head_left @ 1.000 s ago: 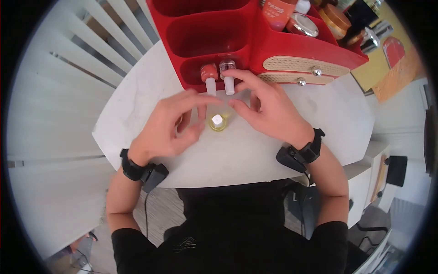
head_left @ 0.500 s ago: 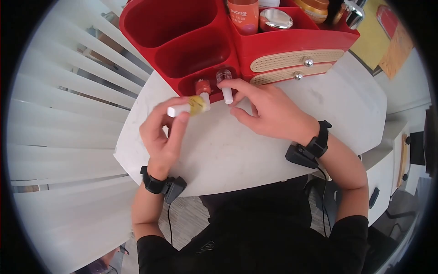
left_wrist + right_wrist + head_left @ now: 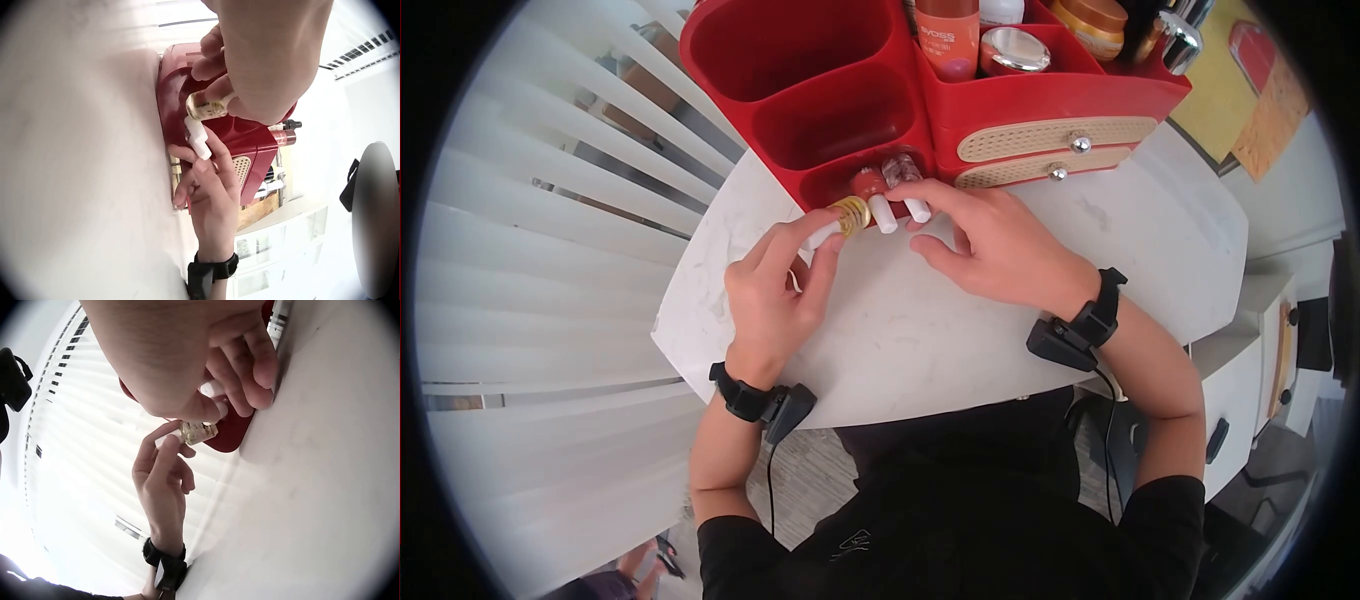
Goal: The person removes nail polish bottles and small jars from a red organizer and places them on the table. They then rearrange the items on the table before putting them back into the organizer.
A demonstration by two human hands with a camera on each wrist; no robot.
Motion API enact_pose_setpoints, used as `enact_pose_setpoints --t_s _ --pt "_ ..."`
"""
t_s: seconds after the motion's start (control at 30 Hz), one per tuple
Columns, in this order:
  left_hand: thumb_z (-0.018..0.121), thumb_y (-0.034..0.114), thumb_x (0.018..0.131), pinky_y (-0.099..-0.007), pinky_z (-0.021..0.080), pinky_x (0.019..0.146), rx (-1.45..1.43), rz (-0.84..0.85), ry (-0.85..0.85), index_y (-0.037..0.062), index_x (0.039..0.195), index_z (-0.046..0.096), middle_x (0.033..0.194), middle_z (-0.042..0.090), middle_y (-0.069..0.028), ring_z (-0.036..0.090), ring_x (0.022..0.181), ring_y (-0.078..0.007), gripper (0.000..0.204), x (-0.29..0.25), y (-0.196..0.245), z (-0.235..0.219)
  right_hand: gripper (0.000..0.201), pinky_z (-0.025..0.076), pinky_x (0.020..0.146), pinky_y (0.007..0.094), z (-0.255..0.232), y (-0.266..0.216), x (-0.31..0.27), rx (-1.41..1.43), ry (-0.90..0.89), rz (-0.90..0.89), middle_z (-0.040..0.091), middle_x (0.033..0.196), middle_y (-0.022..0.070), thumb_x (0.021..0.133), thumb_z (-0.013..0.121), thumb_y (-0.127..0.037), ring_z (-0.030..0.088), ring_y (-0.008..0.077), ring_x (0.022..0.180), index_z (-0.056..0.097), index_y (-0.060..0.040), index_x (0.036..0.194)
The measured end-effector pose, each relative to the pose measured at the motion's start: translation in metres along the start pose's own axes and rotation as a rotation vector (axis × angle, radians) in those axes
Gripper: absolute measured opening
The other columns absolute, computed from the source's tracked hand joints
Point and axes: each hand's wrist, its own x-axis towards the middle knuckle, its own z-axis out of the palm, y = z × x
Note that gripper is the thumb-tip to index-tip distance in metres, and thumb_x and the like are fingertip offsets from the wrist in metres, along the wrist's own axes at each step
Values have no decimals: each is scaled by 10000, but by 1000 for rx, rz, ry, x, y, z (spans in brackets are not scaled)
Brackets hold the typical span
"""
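Observation:
My left hand (image 3: 775,285) pinches the white cap of a yellow nail polish bottle (image 3: 853,214) between thumb and fingertips. The bottle is tilted, its glass end toward the front compartment of the red organizer (image 3: 1040,95). Inside that compartment a red nail polish bottle (image 3: 868,184) and a clear nail polish bottle (image 3: 900,168) lean side by side, white caps toward me. The index finger of my right hand (image 3: 1000,245) touches the clear one near its cap, with the thumb apart below. In the right wrist view the yellow bottle (image 3: 199,432) is close to the right thumb.
Two larger compartments (image 3: 830,125) lie behind the front one. Right of them, the organizer holds a hair product tube (image 3: 948,40), a silver-lidded jar (image 3: 1015,50) and other cosmetics, above two drawers with knobs (image 3: 1057,173). White slats (image 3: 600,180) border the white table (image 3: 880,350) on the left.
My left hand has picked the yellow bottle up off the table and brought it to the front compartment. The red and clear bottles have shifted slightly to the right, with my right hand still beside them.

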Motion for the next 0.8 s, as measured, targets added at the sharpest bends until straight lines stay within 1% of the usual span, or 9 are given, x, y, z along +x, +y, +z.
enact_pose_setpoints --t_s 0.17,0.23,0.27,0.33,0.57,0.67,0.73,0.77,0.8 --pt "825 43 987 -252 442 541 80 -5 63 83 1259 812 943 737 -44 572 583 -83 275 3 2 2 524 517 633 363 0 -2 0 5 -17 4 746 1092 69 979 772 -67 644 211 647 651 -143 1484" --pt "824 72 979 -306 524 567 90 5 -17 117 1296 799 920 697 -48 630 582 -180 322 3 -1 8 528 517 633 361 -1 -4 1 19 -28 17 740 1096 65 980 769 -61 644 211 646 653 -142 1488" --pt "824 72 979 -306 524 567 94 0 -9 117 1296 799 920 697 -48 630 582 -180 322 3 0 8 528 517 633 361 -1 -4 1 18 -34 9 740 1096 65 980 769 -61 644 211 646 653 -142 1488" --pt "820 109 984 -323 532 584 75 -1 -142 130 1333 793 921 704 -43 625 578 -199 351 4 2 8 537 517 634 356 -2 -6 1 34 -20 7 736 1100 61 982 765 -57 644 211 642 652 -143 1499" --pt "801 145 1001 -335 524 582 5 -68 -228 124 1368 772 935 732 -46 649 577 -190 369 4 -1 6 547 530 644 359 0 -3 2 24 1 38 724 1057 81 980 745 -22 657 215 645 654 -137 1507" --pt "790 125 1008 -332 524 586 -94 -167 -238 112 1390 729 932 741 -41 650 570 -178 387 3 -1 6 476 537 645 344 3 -4 4 90 56 17 732 1035 81 1006 736 -7 676 181 659 688 -120 1466" --pt "785 112 1012 -328 523 591 -129 -166 -241 109 1396 688 920 742 -38 643 564 -171 395 2 -2 6 336 577 683 376 -1 -12 7 260 136 162 770 995 108 1016 750 -42 733 229 735 734 -91 1348" --pt "785 112 1012 -328 523 591 -133 -170 -235 109 1396 688 920 742 -38 643 564 -171 395 2 -3 7 336 577 683 376 -3 -15 6 255 129 162 770 995 108 1016 750 -42 733 229 735 734 -91 1348" --pt "782 101 1008 -329 524 593 -142 -168 -245 112 1392 683 925 744 -37 643 567 -172 397 2 -4 7 288 559 659 350 -6 -19 5 213 167 127 759 960 86 1024 759 -64 701 182 706 752 -93 1311"
